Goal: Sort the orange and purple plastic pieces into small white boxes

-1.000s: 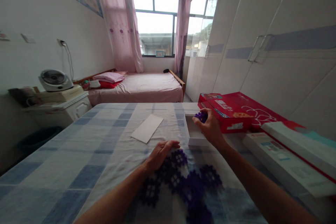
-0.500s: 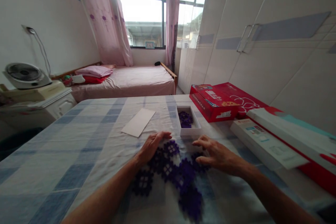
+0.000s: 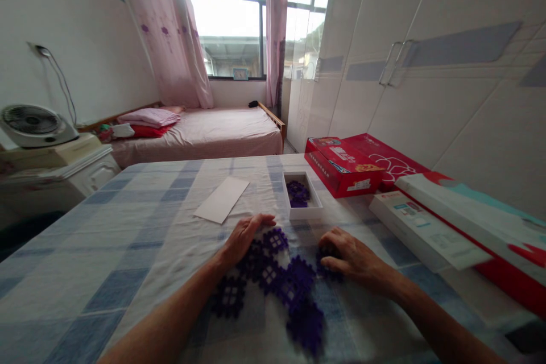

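Several purple interlocking plastic pieces with notched edges, some with window-like holes, lie loosely grouped on the checked tablecloth. My left hand (image 3: 246, 238) rests at the far left side of the group, open, its fingers stretched out beside a windowed piece (image 3: 275, 240). To the right, the fingers of my right hand (image 3: 347, 256) curl over a separate purple piece (image 3: 328, 270), gripping it at the cloth; the hand hides part of it. Nearest me is another purple piece (image 3: 306, 324). Beyond my hands stands an open white box (image 3: 306, 214) holding more purple pieces (image 3: 298, 192).
A white rectangular lid or card (image 3: 222, 199) lies left of the box. Red boxes (image 3: 345, 170) stand at the back right, with a flat white box (image 3: 426, 227) in front. A bed (image 3: 217, 128) and a fan (image 3: 34, 124) are beyond the table (image 3: 140, 227).
My right hand has lowered onto the purple piece at the right, and its spread fingers have curled around it. My left hand stays by the group. The view has shifted slightly.
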Demonstrator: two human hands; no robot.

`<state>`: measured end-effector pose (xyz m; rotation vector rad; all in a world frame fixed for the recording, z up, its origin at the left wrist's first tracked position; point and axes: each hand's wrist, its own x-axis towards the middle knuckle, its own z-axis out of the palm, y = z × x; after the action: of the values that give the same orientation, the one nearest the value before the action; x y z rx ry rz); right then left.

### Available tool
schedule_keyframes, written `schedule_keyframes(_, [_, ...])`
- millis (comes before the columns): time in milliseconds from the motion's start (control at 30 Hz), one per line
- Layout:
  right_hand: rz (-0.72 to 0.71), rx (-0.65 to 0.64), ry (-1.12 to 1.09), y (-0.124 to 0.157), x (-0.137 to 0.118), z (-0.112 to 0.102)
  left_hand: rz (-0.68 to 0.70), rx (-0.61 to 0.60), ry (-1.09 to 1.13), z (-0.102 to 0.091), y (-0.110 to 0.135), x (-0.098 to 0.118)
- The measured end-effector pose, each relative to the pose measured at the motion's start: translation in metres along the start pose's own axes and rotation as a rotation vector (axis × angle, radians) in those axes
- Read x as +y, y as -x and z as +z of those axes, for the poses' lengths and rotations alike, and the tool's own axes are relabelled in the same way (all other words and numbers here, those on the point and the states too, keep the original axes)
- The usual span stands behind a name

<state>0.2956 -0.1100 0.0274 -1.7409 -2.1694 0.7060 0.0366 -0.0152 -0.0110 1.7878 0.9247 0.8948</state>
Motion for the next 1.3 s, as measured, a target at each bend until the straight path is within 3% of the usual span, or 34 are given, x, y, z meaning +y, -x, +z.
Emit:
schedule_keyframes(200, [-0.068, -0.075, 0.031, 0.010, -0.014, -0.004, 0.004, -0.001, -0.002, 0.000, 0.000, 0.000])
schedule_keyframes(433, [-0.122, 0.042, -0.035, 0.011, -0.030, -0.003, -0.001, 0.001, 0.018, 0.001, 0.000, 0.001])
schedule_keyframes(533, [-0.170, 0.012, -0.001, 0.008, -0.045, 0.008, -0.007, 0.005, 0.018, 0.001, 0.000, 0.001])
schedule_keyframes(700, [-0.126, 0.020, 0.176, 0.000, -0.059, 0.034, -0.009, 0.009, 0.016, 0.002, 0.000, -0.002])
schedule_keyframes(1300, [-0.100, 0.070, -0.013, -0.022, -0.052, 0.045, -0.025, 0.028, 0.037, 0.003, -0.001, -0.001])
